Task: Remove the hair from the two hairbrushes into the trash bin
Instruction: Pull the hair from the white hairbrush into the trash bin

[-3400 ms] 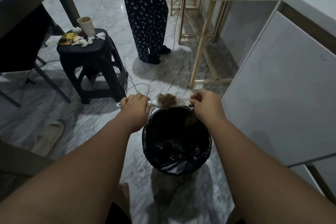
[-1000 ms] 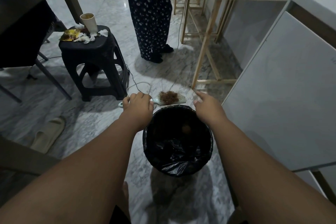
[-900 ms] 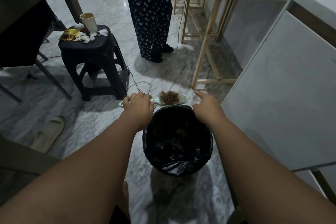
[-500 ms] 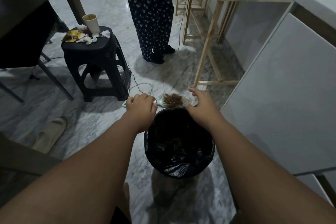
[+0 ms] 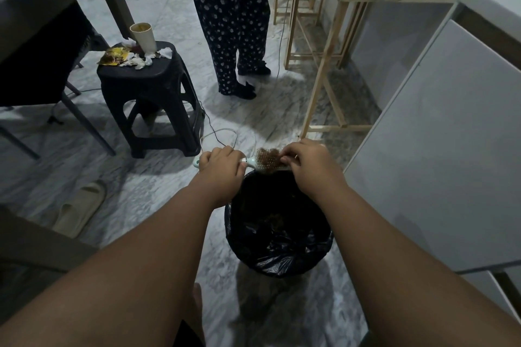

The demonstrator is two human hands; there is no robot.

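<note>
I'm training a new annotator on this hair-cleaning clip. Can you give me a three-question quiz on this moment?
1. True or false: the hairbrush is held over the far rim of the trash bin.
2. Which hand grips the brush handle: A) left hand, B) right hand?
3. Fill in: the paper cup stands on a black ____.

Key
1. True.
2. A; the right hand's fingers pinch at the brown hair on the bristles.
3. stool.
</note>
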